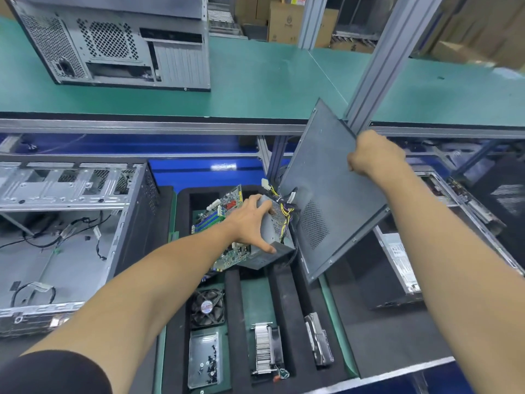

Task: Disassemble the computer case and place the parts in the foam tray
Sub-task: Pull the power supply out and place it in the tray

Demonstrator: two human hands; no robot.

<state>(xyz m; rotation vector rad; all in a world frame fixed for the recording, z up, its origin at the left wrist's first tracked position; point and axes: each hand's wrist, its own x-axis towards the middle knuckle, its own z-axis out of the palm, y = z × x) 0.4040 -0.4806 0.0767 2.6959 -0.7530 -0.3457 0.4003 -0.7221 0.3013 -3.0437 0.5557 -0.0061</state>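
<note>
My left hand point(250, 220) grips one grey metal power supply box point(274, 243) with its cable bundle, above the black foam tray point(287, 302). My right hand point(375, 155) clamps one dark perforated side panel point(326, 194), tilted. In the tray: one green motherboard point(227, 206), one black fan point(206, 308), one finned heatsink point(265, 348), one hard drive point(319, 339), one clear screw box point(203, 359).

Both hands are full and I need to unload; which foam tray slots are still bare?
Bare: the green-floored slot between fan and hard drive, above the heatsink. Crowded: the top, where the left hand holds the power supply against the motherboard.
</note>
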